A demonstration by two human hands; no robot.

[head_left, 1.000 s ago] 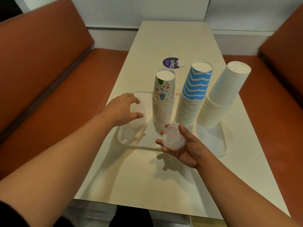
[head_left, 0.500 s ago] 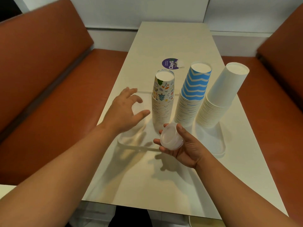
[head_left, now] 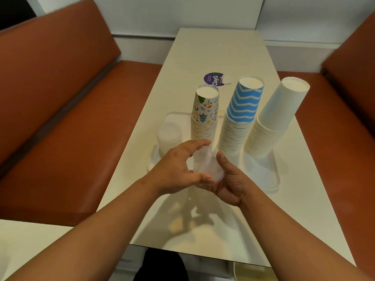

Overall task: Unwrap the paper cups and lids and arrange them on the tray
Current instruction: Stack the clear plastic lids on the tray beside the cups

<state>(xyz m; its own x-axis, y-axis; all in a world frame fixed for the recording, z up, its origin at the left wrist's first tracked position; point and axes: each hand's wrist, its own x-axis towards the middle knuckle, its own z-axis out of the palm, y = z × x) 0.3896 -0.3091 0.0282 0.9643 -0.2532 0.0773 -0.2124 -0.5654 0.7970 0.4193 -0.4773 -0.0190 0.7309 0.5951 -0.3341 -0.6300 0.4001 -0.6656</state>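
Observation:
Three upside-down cup stacks stand on the white tray: a patterned stack, a blue zigzag stack and a plain white stack. A stack of clear lids sits at the tray's left end. In front of the tray, my right hand holds a second stack of clear lids from below. My left hand closes its fingers and thumb around the same stack from the left.
A round purple sticker with a bit of clear wrap lies on the cream table behind the cups. Brown bench seats run along both sides. A wall closes the far end.
My left hand let go of the lids on the tray's left end and came right to the lids in my right hand. The right hand stayed in front of the tray.

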